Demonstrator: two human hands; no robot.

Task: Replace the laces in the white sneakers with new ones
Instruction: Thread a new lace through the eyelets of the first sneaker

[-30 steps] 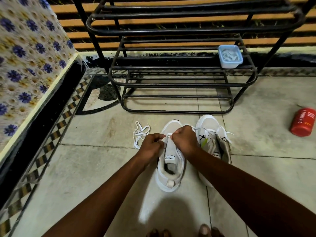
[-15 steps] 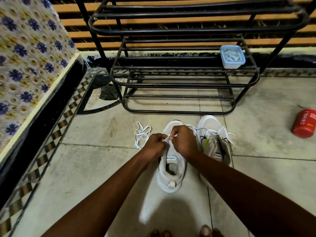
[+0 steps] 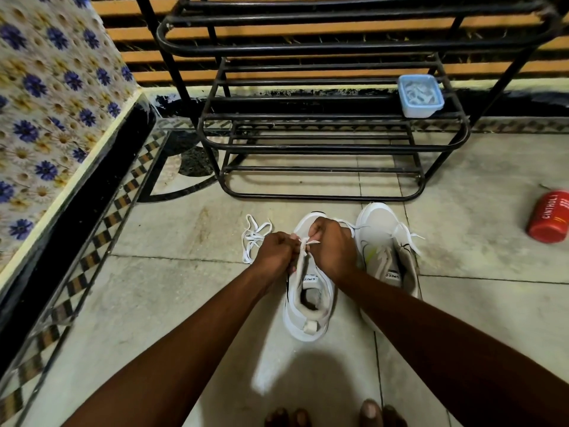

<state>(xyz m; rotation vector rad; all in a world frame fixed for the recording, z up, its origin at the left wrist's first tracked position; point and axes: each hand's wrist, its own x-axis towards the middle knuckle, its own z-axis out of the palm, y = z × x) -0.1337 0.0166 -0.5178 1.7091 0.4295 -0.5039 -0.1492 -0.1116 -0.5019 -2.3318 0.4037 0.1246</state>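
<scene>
Two white sneakers stand side by side on the tiled floor, toes pointing away from me. Over the left sneaker (image 3: 309,306), my left hand (image 3: 275,251) and my right hand (image 3: 334,246) meet above the tongue, each pinching a white lace (image 3: 304,243) between curled fingers. The lace's eyelets are hidden under my hands. The right sneaker (image 3: 385,251) has a lace threaded through it, loose ends trailing right. A loose white lace (image 3: 254,238) lies in a tangle on the floor left of my left hand.
A black metal shoe rack (image 3: 323,146) stands just beyond the sneakers, with a pale blue lidded box (image 3: 420,95) on its middle shelf. A red Cinthol can (image 3: 549,215) lies on the floor at right. A floral-covered bed edge (image 3: 61,118) runs along the left. My toes (image 3: 332,416) show below.
Both hands have shifted slightly toward the toe of the left sneaker, drawing the lace up; a short lace end now sticks out between them.
</scene>
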